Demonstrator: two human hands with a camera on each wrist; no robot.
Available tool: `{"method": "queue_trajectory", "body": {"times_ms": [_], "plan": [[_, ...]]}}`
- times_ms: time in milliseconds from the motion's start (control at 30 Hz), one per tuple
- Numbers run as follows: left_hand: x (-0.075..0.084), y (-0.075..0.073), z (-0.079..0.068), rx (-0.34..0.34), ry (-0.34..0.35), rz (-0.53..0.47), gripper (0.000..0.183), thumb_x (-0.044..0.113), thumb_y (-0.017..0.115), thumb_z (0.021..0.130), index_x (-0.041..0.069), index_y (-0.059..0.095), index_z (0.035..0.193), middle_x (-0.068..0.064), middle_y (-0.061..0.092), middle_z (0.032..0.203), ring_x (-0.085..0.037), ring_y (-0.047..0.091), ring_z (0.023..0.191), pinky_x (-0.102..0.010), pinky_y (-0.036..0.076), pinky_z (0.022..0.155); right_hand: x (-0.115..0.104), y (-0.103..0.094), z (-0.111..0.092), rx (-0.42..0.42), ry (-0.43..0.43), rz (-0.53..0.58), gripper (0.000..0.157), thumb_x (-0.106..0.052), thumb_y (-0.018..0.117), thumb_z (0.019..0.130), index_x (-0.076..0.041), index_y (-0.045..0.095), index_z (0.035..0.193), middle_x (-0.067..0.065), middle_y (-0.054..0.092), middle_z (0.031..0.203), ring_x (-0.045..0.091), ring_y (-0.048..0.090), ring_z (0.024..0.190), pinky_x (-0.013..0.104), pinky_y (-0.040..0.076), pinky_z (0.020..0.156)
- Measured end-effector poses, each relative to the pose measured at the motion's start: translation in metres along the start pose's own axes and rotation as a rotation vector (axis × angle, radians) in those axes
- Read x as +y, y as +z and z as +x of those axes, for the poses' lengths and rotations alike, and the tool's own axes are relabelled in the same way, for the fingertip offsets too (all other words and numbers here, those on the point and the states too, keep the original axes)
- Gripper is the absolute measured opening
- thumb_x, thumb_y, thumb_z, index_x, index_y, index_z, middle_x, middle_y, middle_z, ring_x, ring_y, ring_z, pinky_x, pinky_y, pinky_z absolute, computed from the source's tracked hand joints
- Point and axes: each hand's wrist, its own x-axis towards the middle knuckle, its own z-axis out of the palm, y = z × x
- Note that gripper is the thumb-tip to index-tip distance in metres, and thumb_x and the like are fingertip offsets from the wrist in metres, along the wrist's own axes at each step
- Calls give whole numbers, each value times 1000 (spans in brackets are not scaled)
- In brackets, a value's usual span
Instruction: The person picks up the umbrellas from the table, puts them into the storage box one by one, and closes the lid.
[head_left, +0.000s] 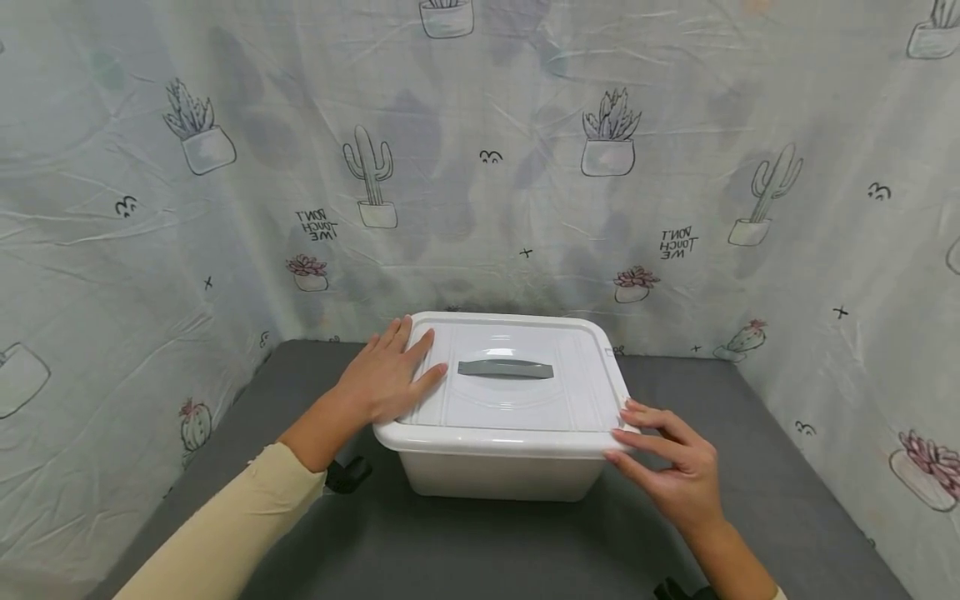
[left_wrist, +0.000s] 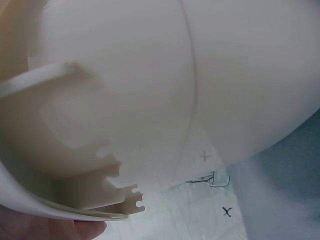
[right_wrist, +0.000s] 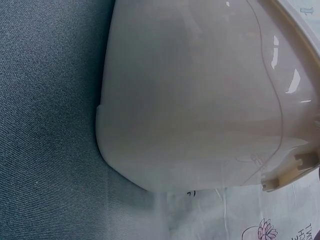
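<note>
A white lidded storage box (head_left: 495, 477) stands on the dark grey surface, its white lid (head_left: 585, 358) seated on top with a grey handle (head_left: 506, 368) across the middle. My left hand (head_left: 386, 375) lies over the lid's left edge, fingers spread and thumb reaching inward. At the lid's front right corner, my right hand (head_left: 671, 462) touches the rim with its fingertips, the thumb lowest. From the left wrist, the box's side wall (left_wrist: 130, 100) fills most of the view, with fingers (left_wrist: 90, 229) beside the rim. The right wrist view shows the other side wall (right_wrist: 190, 110).
The dark grey tabletop (head_left: 465, 550) extends around the box. Behind it and on both sides hangs a pale curtain (head_left: 487, 208) printed with potted cacti and succulents. A black wrist strap piece (head_left: 348, 475) shows below the left wrist.
</note>
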Motion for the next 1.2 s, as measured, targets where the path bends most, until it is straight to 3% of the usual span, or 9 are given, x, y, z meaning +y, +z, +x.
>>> {"method": "queue_trajectory", "body": {"times_ms": [400,1200], "plan": [[-2,-3,2,-24,5,-11,73,66,19,93,20,19,151,-17,5,158,-34,4,146,-57,14,115,1,1,5,6,-18,-6,27,4,84,59,9,72,83,25,64,95,34,63,107,29,50,95],[-2,-7,2,-29,11,-24,73,62,25,95,19,12,152,-19,8,157,-35,6,145,-57,18,115,-3,-5,15,-69,-94,-52,26,-1,85,61,7,73,84,21,68,96,31,64,103,26,52,92]]}}
